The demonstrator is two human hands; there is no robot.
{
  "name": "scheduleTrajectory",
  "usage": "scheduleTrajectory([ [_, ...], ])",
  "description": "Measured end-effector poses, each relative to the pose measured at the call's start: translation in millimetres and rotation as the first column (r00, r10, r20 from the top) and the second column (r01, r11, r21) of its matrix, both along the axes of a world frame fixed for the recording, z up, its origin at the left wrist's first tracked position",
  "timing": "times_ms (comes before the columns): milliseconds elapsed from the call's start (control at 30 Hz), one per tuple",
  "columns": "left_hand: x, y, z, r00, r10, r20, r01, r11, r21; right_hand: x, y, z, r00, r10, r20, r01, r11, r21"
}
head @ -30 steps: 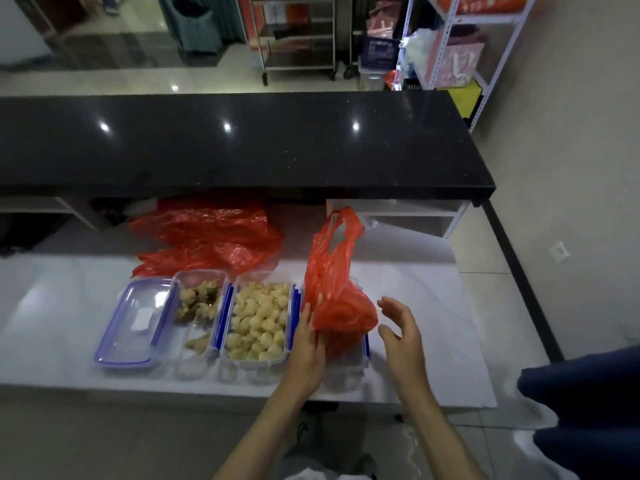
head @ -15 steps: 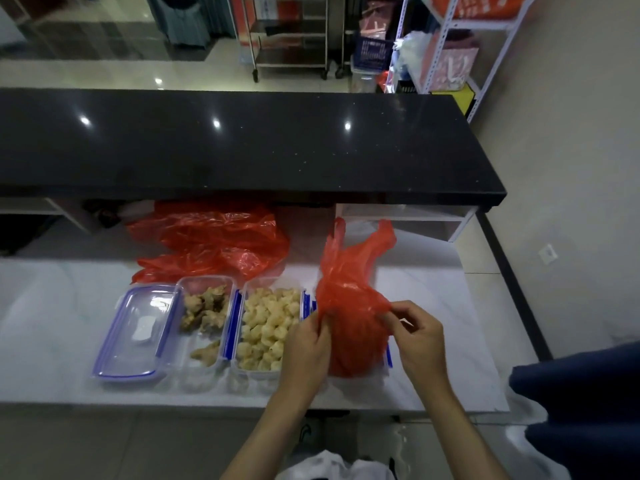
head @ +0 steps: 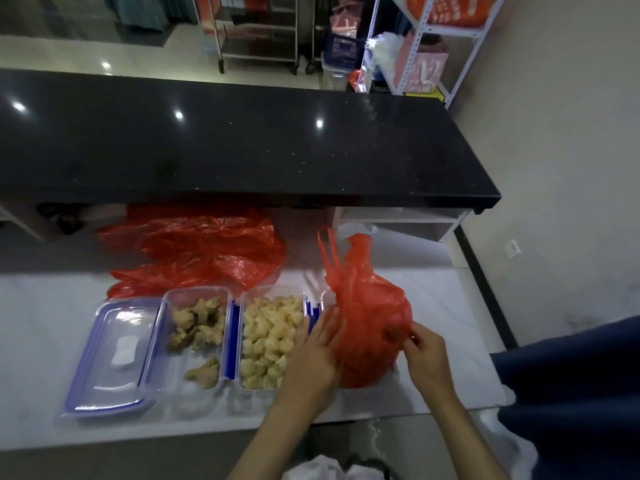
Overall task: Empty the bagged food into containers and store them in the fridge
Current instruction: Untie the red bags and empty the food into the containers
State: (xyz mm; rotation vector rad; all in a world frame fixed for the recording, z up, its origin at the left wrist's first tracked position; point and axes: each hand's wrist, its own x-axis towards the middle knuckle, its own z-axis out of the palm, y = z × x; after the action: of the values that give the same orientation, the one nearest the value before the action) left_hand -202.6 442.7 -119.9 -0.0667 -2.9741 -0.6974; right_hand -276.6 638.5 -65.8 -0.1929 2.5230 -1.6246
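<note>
A full red plastic bag (head: 367, 306) stands in a clear container (head: 325, 297) at the right of the row on the white counter (head: 41, 306). My left hand (head: 317, 355) lies against the bag's left side with its fingers fairly straight. My right hand (head: 424, 351) pinches the bag's plastic on its right side. Left of the bag, a clear container (head: 268, 332) holds pale round food pieces. Another container (head: 197, 336) holds brownish chunks. A blue-rimmed lid (head: 114, 355) lies flat at the far left.
Empty red bags (head: 197, 251) lie crumpled behind the containers, under the black upper counter (head: 242, 143). A dark blue cloth (head: 571, 386) hangs at the counter's right end. Shelving (head: 433, 39) and carts stand on the far floor.
My hands closed in on the red bag from both sides. The right hand went from open beside it to pinching its plastic, and the bag's top has slumped lower.
</note>
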Motion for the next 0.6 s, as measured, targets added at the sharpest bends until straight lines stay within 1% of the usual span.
scheduleTrajectory([
  [67,-7,-3,13,0.999,0.043,0.006,-0.043,0.986,0.16,4,-7,11,0.995,-0.102,-0.016,0.101,0.993,-0.062],
  [133,-5,-3,27,0.993,0.12,-0.002,-0.112,0.927,0.357,2,-12,12,0.972,-0.234,-0.004,0.233,0.971,-0.049],
  [167,-3,-2,34,0.991,0.136,0.015,-0.13,0.896,0.425,0,-16,14,0.967,-0.25,0.039,0.251,0.968,-0.023],
  [200,-3,-1,39,0.988,0.149,0.043,-0.151,0.867,0.474,-3,-18,11,0.972,-0.216,0.098,0.217,0.976,-0.004],
  [233,-4,1,40,0.984,0.162,0.072,-0.176,0.845,0.505,-6,-20,9,0.976,-0.139,0.17,0.142,0.99,-0.003],
  [300,-9,0,35,0.977,0.194,0.088,-0.212,0.853,0.477,-7,-14,1,0.958,0.049,0.284,-0.052,0.999,0.004],
  [333,-10,-1,32,0.977,0.196,0.082,-0.212,0.869,0.448,-6,-6,-7,0.947,0.102,0.306,-0.131,0.988,0.076],
  [400,-10,-6,24,0.981,0.181,0.064,-0.192,0.898,0.396,-4,7,-16,0.947,0.145,0.285,-0.232,0.925,0.3],
  [433,-9,-8,23,0.985,0.165,0.057,-0.175,0.904,0.391,-5,9,-17,0.956,0.152,0.252,-0.24,0.899,0.366],
  [500,-10,-12,25,0.989,0.13,0.064,-0.145,0.9,0.411,-8,12,-19,0.969,0.153,0.192,-0.217,0.901,0.376],
  [567,-11,-14,31,0.993,0.098,0.068,-0.119,0.872,0.474,-13,9,-17,0.979,0.137,0.153,-0.181,0.928,0.326],
  [600,-12,-14,35,0.996,0.083,0.029,-0.086,0.861,0.502,-15,7,-12,0.981,0.134,0.137,-0.168,0.947,0.275],
])
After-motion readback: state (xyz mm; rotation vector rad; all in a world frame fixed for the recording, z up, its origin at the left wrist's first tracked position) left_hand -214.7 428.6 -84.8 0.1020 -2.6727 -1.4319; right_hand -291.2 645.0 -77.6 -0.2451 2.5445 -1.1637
